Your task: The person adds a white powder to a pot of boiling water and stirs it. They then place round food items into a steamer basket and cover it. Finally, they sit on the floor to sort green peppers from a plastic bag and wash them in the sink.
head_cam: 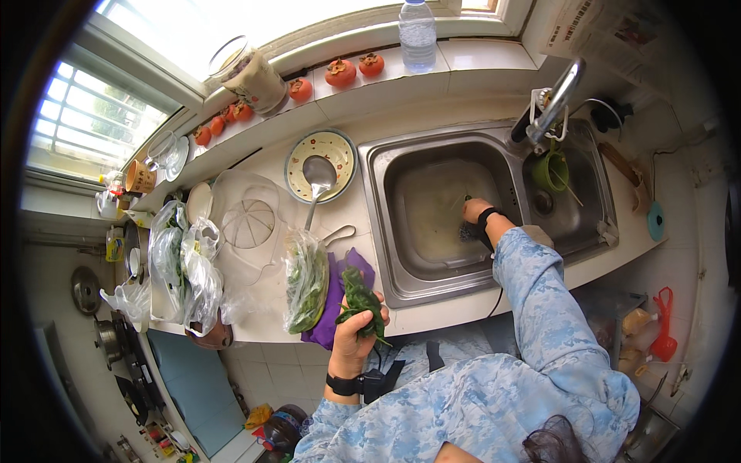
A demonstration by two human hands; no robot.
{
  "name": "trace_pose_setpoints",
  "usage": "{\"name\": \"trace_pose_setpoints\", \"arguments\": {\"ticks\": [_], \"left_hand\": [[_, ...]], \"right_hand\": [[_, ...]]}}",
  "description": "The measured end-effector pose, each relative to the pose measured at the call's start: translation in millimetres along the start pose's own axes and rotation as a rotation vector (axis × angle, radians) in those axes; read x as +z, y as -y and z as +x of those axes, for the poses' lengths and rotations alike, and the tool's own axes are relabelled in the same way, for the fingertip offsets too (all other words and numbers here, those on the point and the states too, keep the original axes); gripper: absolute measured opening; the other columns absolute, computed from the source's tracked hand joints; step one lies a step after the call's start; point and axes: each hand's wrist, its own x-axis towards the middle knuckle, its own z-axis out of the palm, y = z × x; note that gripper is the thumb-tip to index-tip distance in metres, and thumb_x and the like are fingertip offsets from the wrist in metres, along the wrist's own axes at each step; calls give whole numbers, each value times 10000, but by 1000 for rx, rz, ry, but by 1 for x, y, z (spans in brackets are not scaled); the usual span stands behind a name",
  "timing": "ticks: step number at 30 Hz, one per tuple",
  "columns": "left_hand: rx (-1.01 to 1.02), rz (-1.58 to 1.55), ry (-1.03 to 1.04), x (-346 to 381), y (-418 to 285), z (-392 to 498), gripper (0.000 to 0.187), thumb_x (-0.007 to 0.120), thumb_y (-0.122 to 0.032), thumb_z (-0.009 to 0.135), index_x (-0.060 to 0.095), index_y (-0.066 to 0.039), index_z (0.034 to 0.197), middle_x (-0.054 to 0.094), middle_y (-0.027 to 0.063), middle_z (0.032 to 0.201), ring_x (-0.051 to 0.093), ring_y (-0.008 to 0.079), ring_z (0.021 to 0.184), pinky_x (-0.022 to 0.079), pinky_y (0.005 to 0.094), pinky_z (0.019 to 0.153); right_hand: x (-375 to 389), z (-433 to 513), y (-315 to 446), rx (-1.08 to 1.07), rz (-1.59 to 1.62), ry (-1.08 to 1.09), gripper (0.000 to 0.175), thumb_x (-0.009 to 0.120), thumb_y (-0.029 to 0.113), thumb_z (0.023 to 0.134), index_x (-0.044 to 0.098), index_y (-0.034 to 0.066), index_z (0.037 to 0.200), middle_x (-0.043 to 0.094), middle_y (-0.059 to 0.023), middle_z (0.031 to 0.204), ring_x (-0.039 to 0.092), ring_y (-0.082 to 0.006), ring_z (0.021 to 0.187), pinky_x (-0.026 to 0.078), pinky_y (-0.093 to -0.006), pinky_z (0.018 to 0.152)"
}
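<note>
My left hand (358,327) is closed around several dark green peppers (360,295) at the counter's front edge. Purple cloth (331,301) and a clear plastic bag of green vegetables (307,278) lie just left of it. Over the large steel sink basin (405,231) reaches my right hand (476,210), with a small green thing (468,198) at its fingertips, perhaps a pepper stem. Cloudy water (434,214) stands in that basin. A dark, partly hidden object (466,232) is just below the right hand.
A metal ladle (319,172) rests in a patterned bowl (295,153) behind the bags. The faucet (556,104) rises over the smaller basin, where a green strainer cup (550,172) hangs. Persimmons (340,73), a glass jar (255,78) and a water bottle (418,40) line the ledge.
</note>
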Motion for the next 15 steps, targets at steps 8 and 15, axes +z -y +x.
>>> {"name": "trace_pose_setpoints", "arguments": {"ticks": [8,15], "left_hand": [[-78,83,-45,-17,-18,33,725,685,-80,769,392,-147,1429,587,141,1096,608,267,863,495,394,754],[-95,51,-63,-25,-29,57,699,688,-79,781,401,-135,1416,591,139,1098,620,265,862,510,402,745]], "right_hand": [[17,-8,26,-86,96,-39,232,626,184,855,775,189,1032,705,-100,1135,660,-345,1029,531,-423,867],[21,-27,12,-238,-488,171,395,719,282,768,717,117,1126,692,-132,1133,659,-322,1044,526,-452,903]]}}
